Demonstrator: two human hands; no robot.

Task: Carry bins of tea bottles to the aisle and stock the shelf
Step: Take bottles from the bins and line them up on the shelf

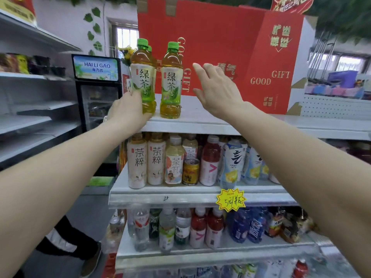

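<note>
Top shelf [200, 122], white, front edge: two green tea bottles with green caps, upright, side by side. Left bottle [143, 77]: at the shelf's left end, a third cap showing just behind it; left hand [128, 112] clasped around its lower part. Right bottle [171, 81]: standing free, untouched. Right hand [217, 91]: raised just right of that bottle, fingers spread, holding nothing. Behind: red gift boxes [230, 57]. Shelf below [160, 190]: assorted tea and drink bottles, one can, yellow price tag [230, 200].

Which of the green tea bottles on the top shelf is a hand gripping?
The leftmost bottle: the left hand wraps its base. The bottle beside it stands free.
</note>
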